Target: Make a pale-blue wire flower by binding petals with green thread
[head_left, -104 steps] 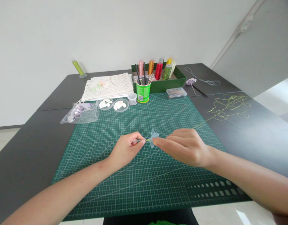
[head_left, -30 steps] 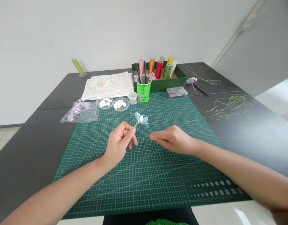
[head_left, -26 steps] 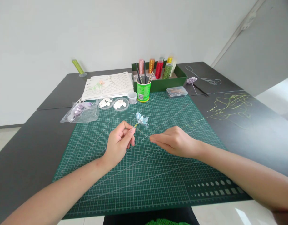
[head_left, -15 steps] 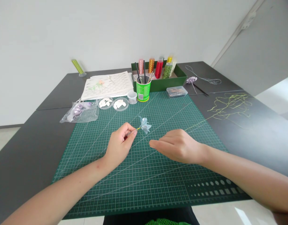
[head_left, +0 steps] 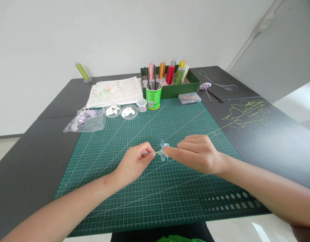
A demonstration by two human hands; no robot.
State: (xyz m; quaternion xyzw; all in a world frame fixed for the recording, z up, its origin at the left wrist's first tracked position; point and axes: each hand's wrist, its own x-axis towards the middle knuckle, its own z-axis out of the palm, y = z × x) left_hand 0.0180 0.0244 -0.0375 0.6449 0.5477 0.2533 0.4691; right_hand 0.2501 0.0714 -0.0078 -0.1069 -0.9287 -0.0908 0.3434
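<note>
A small pale-blue flower (head_left: 163, 150) on a thin wire stem lies level just above the green cutting mat (head_left: 119, 198). My left hand (head_left: 134, 163) pinches the stem at its left end. My right hand (head_left: 197, 154) is closed at the flower's right side, fingertips touching the petals, and a yellow-green thread (head_left: 215, 133) runs from it toward a loose tangle of thread (head_left: 245, 114) on the dark table (head_left: 26, 161) at the right.
Behind the mat stand a green cup (head_left: 153, 95) of sticks, a green box (head_left: 192, 84) of thread spools, a small clear jar (head_left: 141, 105), two dishes of white petals (head_left: 121, 111), a plastic bag (head_left: 84, 121), pattern sheets (head_left: 114, 91) and a clear case (head_left: 189, 98).
The flower pointed up and away a second ago; my left hand has lowered it level toward me, and my right hand has closed in on it again.
</note>
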